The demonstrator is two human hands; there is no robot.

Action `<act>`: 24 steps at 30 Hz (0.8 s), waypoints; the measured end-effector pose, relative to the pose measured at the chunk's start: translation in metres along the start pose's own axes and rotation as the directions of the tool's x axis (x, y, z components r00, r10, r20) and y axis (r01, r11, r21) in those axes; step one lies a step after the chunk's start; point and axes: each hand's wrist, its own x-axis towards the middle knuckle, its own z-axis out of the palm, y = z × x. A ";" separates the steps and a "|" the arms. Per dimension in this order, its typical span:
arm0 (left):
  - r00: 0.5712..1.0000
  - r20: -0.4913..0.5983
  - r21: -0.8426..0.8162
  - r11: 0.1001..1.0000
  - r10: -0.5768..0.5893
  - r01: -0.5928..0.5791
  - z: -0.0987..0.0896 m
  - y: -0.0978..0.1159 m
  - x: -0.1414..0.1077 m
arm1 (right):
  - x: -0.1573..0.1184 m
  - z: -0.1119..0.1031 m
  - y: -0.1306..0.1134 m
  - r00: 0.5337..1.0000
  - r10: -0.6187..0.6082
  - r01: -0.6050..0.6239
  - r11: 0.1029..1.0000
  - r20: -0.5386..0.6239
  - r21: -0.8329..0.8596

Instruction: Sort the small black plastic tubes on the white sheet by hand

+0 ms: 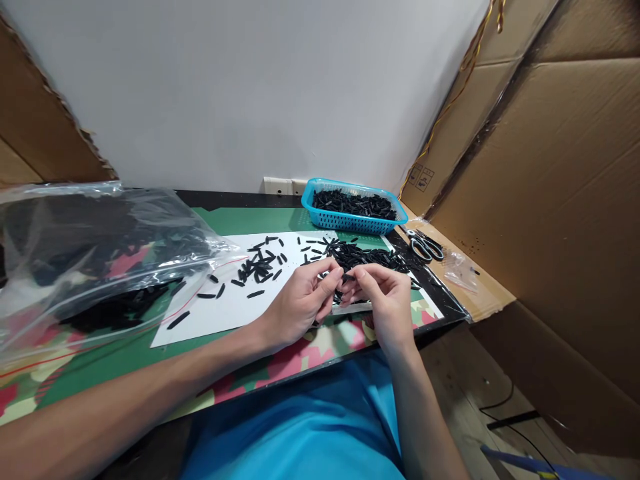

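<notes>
My left hand (300,300) and my right hand (385,300) meet fingertip to fingertip over the near edge of a white sheet (230,303). Between the fingertips both pinch one small black strip (347,277). Several more loose black strips (260,267) lie scattered on the sheet, and a denser pile of black strips (365,257) sits just beyond my hands. A blue plastic basket (320,215) filled with the same black pieces stands at the back of the table.
A large clear plastic bag (75,253) of black pieces lies at the left. Scissors (425,245) and a small clear bag (460,270) lie at the right. Cardboard walls (550,200) enclose the right side and a white wall stands behind. The green mat (240,220) covers the table.
</notes>
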 end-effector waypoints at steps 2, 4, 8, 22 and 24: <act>1.000 -0.010 0.001 1.000 -0.006 0.006 0.000 0.000 0.000 | -0.001 0.000 0.001 1.000 0.008 -0.008 1.000 0.012 0.010; 1.000 -0.015 -0.006 1.000 -0.012 0.011 -0.001 -0.001 0.001 | -0.001 -0.001 0.001 1.000 0.010 -0.010 1.000 0.022 0.008; 1.000 -0.012 -0.040 0.999 -0.029 0.028 -0.001 -0.002 0.001 | -0.002 -0.003 0.004 0.999 0.023 -0.021 0.999 0.028 -0.049; 0.980 -0.052 -0.296 0.940 -0.194 0.171 -0.006 -0.008 0.006 | 0.051 0.016 -0.071 0.752 -0.657 0.557 0.679 -0.056 -0.479; 0.976 -0.062 -0.308 0.935 -0.207 0.179 -0.007 -0.010 0.006 | 0.079 0.016 -0.080 0.715 -0.699 0.554 0.578 -0.012 -0.599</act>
